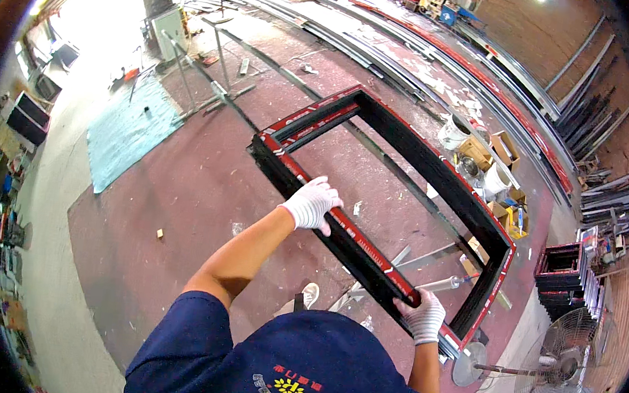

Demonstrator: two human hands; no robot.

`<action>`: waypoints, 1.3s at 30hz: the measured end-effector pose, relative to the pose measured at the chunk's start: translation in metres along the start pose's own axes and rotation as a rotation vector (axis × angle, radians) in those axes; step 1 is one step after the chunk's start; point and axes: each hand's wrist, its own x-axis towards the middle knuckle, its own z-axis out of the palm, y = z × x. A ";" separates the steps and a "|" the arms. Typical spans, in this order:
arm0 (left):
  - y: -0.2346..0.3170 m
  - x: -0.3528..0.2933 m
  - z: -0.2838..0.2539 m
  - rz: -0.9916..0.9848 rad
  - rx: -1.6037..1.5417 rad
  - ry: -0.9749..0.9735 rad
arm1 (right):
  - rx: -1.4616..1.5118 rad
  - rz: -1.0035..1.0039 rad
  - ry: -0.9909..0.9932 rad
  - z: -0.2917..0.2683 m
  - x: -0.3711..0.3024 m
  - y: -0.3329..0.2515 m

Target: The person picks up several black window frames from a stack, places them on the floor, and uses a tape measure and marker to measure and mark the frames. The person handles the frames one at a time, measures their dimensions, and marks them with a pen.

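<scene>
A large rectangular black frame (361,239) with red protective strips along its faces lies tilted in front of me, above a metal stand (389,160). My left hand (312,204), in a white striped glove, is closed over the middle of its near bar. Toward the right end of that same bar, my right hand (421,316), gloved alike, grips the frame with its fingers around the edge. Some of the fingertips are hidden behind the bar. Under the right part of the frame shows a pale tube-shaped tool (441,284).
White buckets (453,132) and cardboard boxes (505,148) stand past the frame's right side. At the lower right is a floor fan (560,368), near a stack of black frames (569,275). Long profiles (388,42) lie at the back. A light blue sheet (127,126) covers floor at left.
</scene>
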 end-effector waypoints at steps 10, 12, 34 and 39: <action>0.112 -0.145 0.044 -0.322 -0.121 0.508 | 0.046 -0.116 0.281 -0.005 -0.042 -0.011; 0.134 -0.204 0.097 -0.448 -0.166 0.361 | -0.044 -0.202 0.476 0.008 -0.075 0.005; 0.046 -0.519 0.270 -0.850 -0.674 -0.367 | -0.168 -0.121 -0.578 0.257 -0.529 0.060; 0.022 -0.463 0.253 -0.663 -0.693 -0.288 | 0.401 0.635 -0.371 0.146 -0.569 -0.021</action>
